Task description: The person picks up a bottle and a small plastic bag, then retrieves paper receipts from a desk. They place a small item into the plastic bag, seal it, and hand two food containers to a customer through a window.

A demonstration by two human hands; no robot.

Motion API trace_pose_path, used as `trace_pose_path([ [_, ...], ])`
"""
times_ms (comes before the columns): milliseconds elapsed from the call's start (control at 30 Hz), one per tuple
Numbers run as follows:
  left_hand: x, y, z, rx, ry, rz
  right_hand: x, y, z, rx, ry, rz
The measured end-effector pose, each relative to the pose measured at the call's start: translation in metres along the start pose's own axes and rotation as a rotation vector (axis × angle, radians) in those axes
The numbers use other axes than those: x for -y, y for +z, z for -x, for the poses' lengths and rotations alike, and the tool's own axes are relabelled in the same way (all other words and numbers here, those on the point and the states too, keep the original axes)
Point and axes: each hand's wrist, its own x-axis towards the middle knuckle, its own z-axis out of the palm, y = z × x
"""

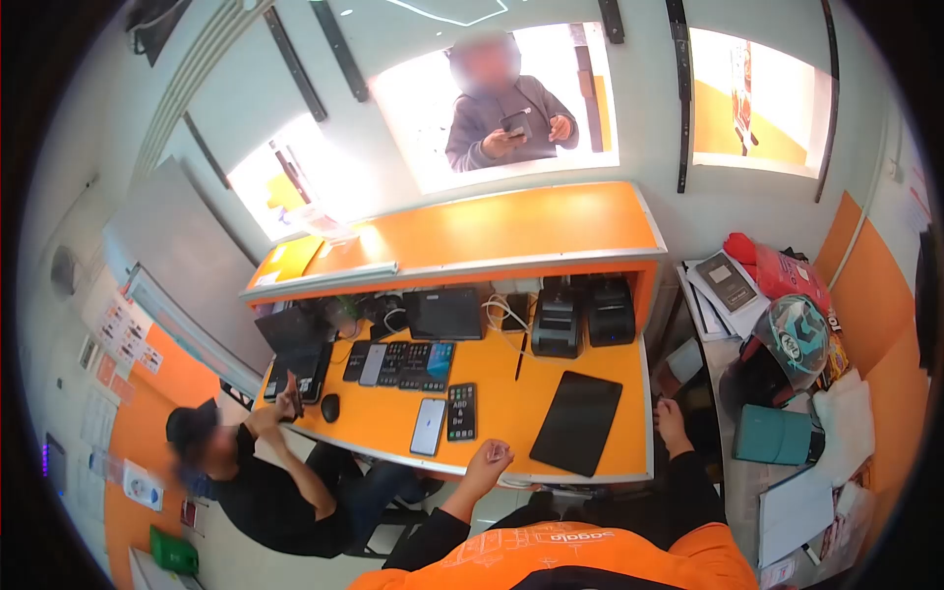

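My left hand [485, 466] is at the desk's front edge, its fingers curled around something small and pale that I cannot make out. Just beyond it lie a phone with a lit white screen [427, 427] and a dark-screened phone with white lettering [461, 412]. To its right rests a black tablet [576, 423], flat and apart from the hand. My right hand [673, 426] hangs beside the desk's right edge, fingers loosely curled, with nothing visible in them.
Several phones [400, 365] lie in a row before a laptop [442, 314]. Two black printers [557, 324] stand at the back right. A seated co-worker [265, 482] handles a phone at left. Beyond the orange counter [472, 231], a person [506, 118] holds a phone. A helmet [795, 339] sits right.
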Motion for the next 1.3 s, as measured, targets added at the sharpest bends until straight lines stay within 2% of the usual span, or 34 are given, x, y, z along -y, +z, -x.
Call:
trace_pose_path([
  [67,0.018,-0.005,-0.021,0.011,-0.084,0.019,-0.002,0.039,-0.032,-0.064,-0.184,0.306],
  [100,0.024,-0.006,-0.032,0.017,-0.102,0.05,0.013,0.055,-0.02,-0.082,-0.193,0.329],
  [133,0.027,-0.004,-0.046,0.021,-0.117,0.086,0.042,0.068,0.011,-0.249,-0.232,0.664],
  [200,0.033,0.005,-0.074,0.014,-0.128,0.152,0.09,0.081,0.04,-0.32,-0.078,0.777],
  [300,0.04,0.02,-0.121,0.055,-0.055,0.069,0.095,0.079,0.038,-0.307,-0.13,0.805],
  [433,0.049,0.038,-0.15,-0.123,0.176,-0.366,0.102,0.08,0.036,-0.275,-0.142,0.802],
  [533,0.051,0.041,-0.153,-0.049,0.222,-0.542,0.112,0.083,0.037,-0.257,-0.101,0.77],
  [633,0.032,0.043,-0.15,-0.087,0.237,-0.596,0.11,0.082,0.034,-0.287,-0.087,0.804],
  [800,0.043,0.048,-0.153,-0.102,0.296,-0.69,0.127,0.083,0.037,-0.291,0.02,0.797],
  [867,0.047,0.047,-0.152,-0.089,0.326,-0.689,0.123,0.082,0.038,-0.305,0.019,0.778],
  [967,0.048,0.045,-0.153,-0.072,0.343,-0.673,0.117,0.079,0.04,-0.337,-0.098,0.743],
  [1100,0.042,0.048,-0.149,-0.089,0.305,-0.702,0.113,0.078,0.045,-0.382,-0.073,0.643],
  [1167,0.051,0.046,-0.153,-0.081,0.362,-0.704,0.111,0.074,0.047,-0.323,0.024,0.574],
  [1200,0.066,0.043,-0.158,-0.083,0.432,-0.688,0.114,0.07,0.054,-0.304,-0.014,0.508],
  [1233,0.066,0.044,-0.156,-0.047,0.373,-0.647,0.113,0.064,0.056,-0.273,0.024,0.463],
  [1267,0.063,0.042,-0.156,-0.027,0.306,-0.617,0.088,0.064,0.049,-0.227,-0.164,0.637],
  [1300,0.067,0.046,-0.159,-0.058,0.355,-0.642,0.088,0.057,0.057,-0.183,-0.136,0.696],
])
